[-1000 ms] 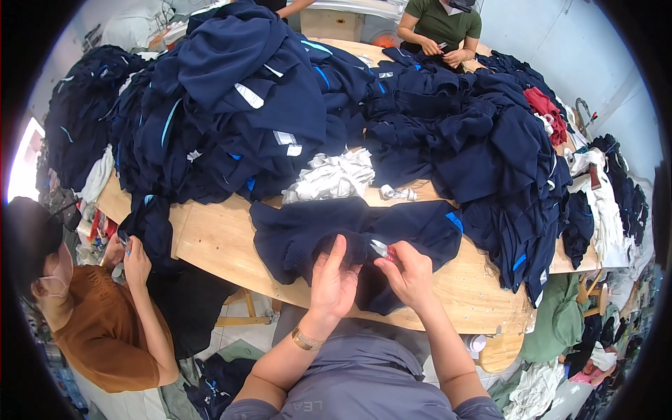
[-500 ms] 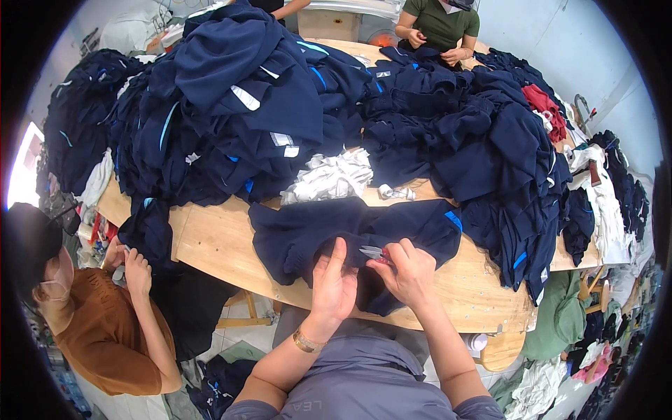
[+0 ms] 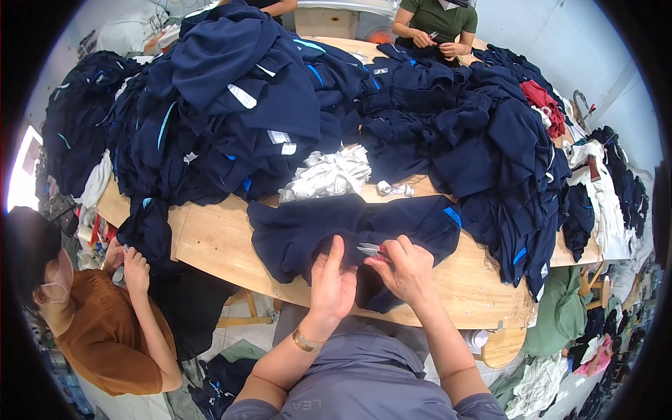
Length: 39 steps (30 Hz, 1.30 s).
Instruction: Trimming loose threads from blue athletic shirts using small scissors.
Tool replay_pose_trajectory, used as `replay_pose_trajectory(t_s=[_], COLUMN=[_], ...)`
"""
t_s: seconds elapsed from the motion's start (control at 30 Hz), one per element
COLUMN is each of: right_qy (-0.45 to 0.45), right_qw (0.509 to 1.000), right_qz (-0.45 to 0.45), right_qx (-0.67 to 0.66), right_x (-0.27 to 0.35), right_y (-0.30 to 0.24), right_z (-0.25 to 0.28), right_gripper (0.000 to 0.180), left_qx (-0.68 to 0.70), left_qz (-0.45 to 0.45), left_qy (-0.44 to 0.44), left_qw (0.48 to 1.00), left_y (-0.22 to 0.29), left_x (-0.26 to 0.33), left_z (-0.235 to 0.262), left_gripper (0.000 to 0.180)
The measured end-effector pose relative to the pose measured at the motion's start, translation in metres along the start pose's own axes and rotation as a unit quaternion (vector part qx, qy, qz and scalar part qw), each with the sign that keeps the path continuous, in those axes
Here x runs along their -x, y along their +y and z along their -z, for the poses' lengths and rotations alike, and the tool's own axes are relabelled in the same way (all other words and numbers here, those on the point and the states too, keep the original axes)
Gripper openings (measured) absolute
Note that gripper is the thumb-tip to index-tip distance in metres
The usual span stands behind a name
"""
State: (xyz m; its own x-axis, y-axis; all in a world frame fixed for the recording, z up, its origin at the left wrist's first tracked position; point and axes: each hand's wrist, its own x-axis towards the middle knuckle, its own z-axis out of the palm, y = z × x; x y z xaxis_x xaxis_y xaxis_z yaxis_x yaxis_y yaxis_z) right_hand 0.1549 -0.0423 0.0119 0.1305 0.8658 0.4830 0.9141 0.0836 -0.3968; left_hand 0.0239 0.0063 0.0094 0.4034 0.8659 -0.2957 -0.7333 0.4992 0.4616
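Note:
A navy garment (image 3: 413, 227) with a bright blue strip lies across the near edge of the table in front of me. My left hand (image 3: 332, 283) grips its near edge, thumb pointing up and fingers behind the cloth. My right hand (image 3: 402, 269) is closed around a pair of small thread snips (image 3: 369, 249) with a red handle. Their metal blades point left toward my left thumb, just over the fabric, and stand slightly apart. Whether a thread lies between them is too small to tell.
Big heaps of navy garments (image 3: 231, 77) fill the far side of the wooden table (image 3: 217, 238). A white cloth bundle (image 3: 327, 173) sits beyond my garment. One person (image 3: 105, 329) in brown works at the left, another (image 3: 437, 28) in green at the far side. Green cloth (image 3: 556, 315) hangs at right.
The snips have shifted slightly left, and their blades look a little wider apart. My left hand keeps its hold. Across the table, the person's snips have come into sight.

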Motion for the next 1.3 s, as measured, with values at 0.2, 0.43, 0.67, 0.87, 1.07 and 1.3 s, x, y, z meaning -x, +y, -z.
replay_pose_trajectory(t_s=[0.2, 0.43, 0.67, 0.87, 1.07, 1.3], right_qy=[0.038, 0.001, -0.008, -0.025, -0.01, -0.02], right_qw=[0.999, 0.999, 1.0, 0.998, 0.998, 0.999], right_qz=[0.036, 0.032, 0.024, 0.042, 0.057, 0.045], right_qx=[0.01, 0.01, 0.013, 0.031, 0.024, 0.002], right_x=[-0.003, -0.004, -0.005, -0.01, -0.01, -0.007], right_y=[0.001, 0.003, 0.001, 0.0, 0.003, 0.004], right_z=[0.0, 0.004, 0.004, 0.011, 0.007, 0.004], right_gripper=[0.035, 0.03, 0.031, 0.033, 0.035, 0.036], left_qx=[-0.018, -0.052, -0.046, -0.054, -0.042, -0.042], left_qz=[-0.007, -0.033, -0.041, -0.052, -0.045, -0.033], left_qy=[-0.006, -0.018, -0.01, -0.016, -0.027, -0.022], left_qw=[1.0, 0.998, 0.998, 0.997, 0.998, 0.998], left_y=[0.001, -0.003, -0.004, -0.007, -0.006, -0.008], left_x=[0.003, 0.001, 0.001, 0.002, 0.004, 0.004], left_z=[-0.003, 0.004, 0.005, 0.006, 0.005, 0.01], left_gripper=[0.019, 0.019, 0.016, 0.014, 0.013, 0.014])
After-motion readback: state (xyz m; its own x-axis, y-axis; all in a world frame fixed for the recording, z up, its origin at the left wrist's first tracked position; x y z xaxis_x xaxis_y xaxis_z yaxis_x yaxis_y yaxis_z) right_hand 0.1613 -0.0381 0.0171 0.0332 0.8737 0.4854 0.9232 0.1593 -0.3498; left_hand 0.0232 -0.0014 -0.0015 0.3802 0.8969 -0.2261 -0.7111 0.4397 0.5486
